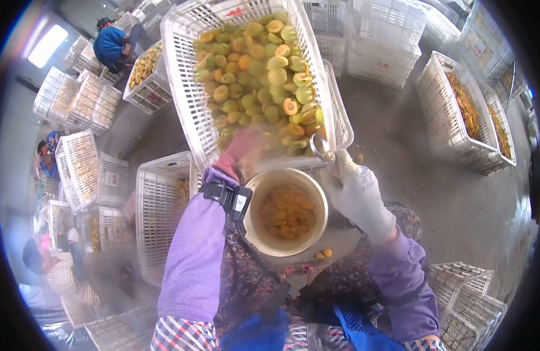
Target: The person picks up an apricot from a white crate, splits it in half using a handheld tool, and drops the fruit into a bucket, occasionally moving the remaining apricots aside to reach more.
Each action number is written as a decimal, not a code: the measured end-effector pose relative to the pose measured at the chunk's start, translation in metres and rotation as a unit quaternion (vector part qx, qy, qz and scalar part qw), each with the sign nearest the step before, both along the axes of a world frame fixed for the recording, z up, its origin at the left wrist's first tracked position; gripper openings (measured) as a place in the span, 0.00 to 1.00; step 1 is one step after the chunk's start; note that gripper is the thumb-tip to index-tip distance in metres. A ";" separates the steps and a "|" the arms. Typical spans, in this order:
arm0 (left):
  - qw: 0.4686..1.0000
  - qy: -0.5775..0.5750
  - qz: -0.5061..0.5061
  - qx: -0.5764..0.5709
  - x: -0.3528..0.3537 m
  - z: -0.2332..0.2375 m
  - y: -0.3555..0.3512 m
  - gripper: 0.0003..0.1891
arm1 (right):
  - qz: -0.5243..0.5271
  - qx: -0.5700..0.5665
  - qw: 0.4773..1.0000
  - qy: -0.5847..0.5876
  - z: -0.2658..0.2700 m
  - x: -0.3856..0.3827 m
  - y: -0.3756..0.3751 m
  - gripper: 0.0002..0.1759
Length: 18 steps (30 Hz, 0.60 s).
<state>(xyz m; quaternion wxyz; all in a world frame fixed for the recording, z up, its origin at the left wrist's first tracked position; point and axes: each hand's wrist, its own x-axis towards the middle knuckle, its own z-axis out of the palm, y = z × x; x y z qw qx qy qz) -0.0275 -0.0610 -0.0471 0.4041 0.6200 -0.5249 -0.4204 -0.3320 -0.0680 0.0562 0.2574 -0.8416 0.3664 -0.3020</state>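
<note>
My left hand, in a pink glove, is smeared by motion at the near end of a white plastic crate, over the fruit; its fingers do not show clearly. Green and orange apricot-like fruit fills much of that crate, some of it cut open. In a whitish glove, my right hand closes around a tool with a metal ring, which sits at the crate's near right corner. Between my forearms stands a cream bucket with orange fruit pieces inside.
Two small orange pieces lie beside the bucket. Left of it stands a slatted crate; to the right, a crate holds orange fruit. Stacked crates rise behind. A person in blue crouches at upper left, another in stripes at lower left.
</note>
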 end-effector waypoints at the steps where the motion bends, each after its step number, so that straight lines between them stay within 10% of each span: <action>1: 0.999 0.013 -0.017 -0.038 -0.002 0.001 0.008 0.18 | 0.001 0.004 1.000 0.011 -0.002 0.000 0.000 0.12; 5: 0.988 0.084 -0.024 -0.128 -0.047 0.045 0.040 0.21 | 0.028 -0.047 0.998 -0.015 -0.023 0.005 0.001 0.12; 7: 0.925 0.369 0.087 -0.025 -0.071 0.066 0.059 0.22 | 0.044 -0.037 0.998 -0.008 -0.024 0.009 0.003 0.12; 9: 0.978 0.183 0.035 -0.093 -0.079 0.064 0.069 0.20 | 0.060 -0.022 0.998 -0.004 -0.024 0.012 0.006 0.13; 11: 0.862 0.498 0.093 -0.017 -0.102 0.087 0.084 0.19 | 0.078 -0.005 0.997 -0.008 -0.024 0.016 0.008 0.13; 13: 0.949 0.307 0.068 -0.035 -0.099 0.095 0.089 0.20 | 0.081 0.002 0.997 -0.007 -0.025 0.017 0.009 0.13; 18: 0.933 0.217 0.285 -0.027 -0.063 0.115 0.146 0.23 | 0.077 -0.005 0.997 -0.023 -0.026 0.014 0.006 0.15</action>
